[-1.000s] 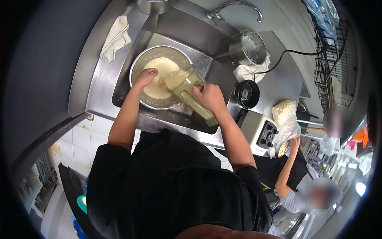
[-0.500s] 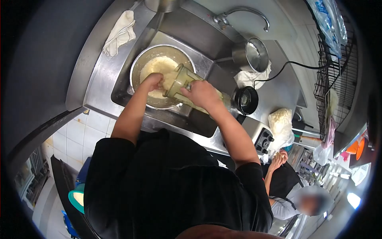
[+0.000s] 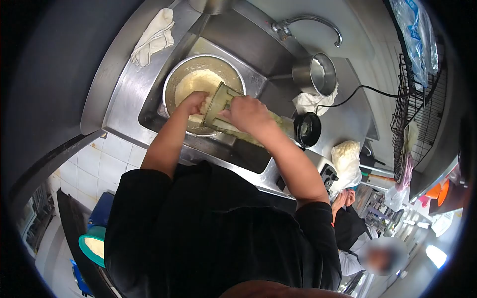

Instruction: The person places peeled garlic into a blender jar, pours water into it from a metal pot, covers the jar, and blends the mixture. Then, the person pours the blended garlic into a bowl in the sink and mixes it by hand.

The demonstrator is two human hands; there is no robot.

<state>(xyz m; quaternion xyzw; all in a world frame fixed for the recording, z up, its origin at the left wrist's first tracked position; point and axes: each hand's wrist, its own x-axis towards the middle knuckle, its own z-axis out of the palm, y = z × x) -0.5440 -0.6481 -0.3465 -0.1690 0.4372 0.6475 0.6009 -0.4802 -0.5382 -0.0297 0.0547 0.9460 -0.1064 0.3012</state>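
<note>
My right hand [image 3: 248, 115] is closed on the handle of a clear, greenish blender jar [image 3: 214, 115], which lies tilted on its side with its mouth over a large metal bowl [image 3: 171, 74]. At that mouth is my left hand [image 3: 195, 103], its fingers curled beside some pale, wet mash; the fingertips are partly hidden, and what they hold is unclear. More pale mash [image 3: 196, 83] covers the bottom of the bowl. The bowl stands in a steel sink [image 3: 149, 116].
A black round blender part [image 3: 307, 129], a steel pot [image 3: 301, 74] on a cloth, and a blender base [image 3: 320, 166] stand right of the sink. A plastic bag of pale food [image 3: 346, 159] lies near a co-worker's hands [image 3: 344, 198]. The faucet [image 3: 313, 19] is behind.
The blender jar's mouth has shifted slightly left and come closer to my left hand. The co-worker's hands have moved a little. The whole view has shifted slightly.
</note>
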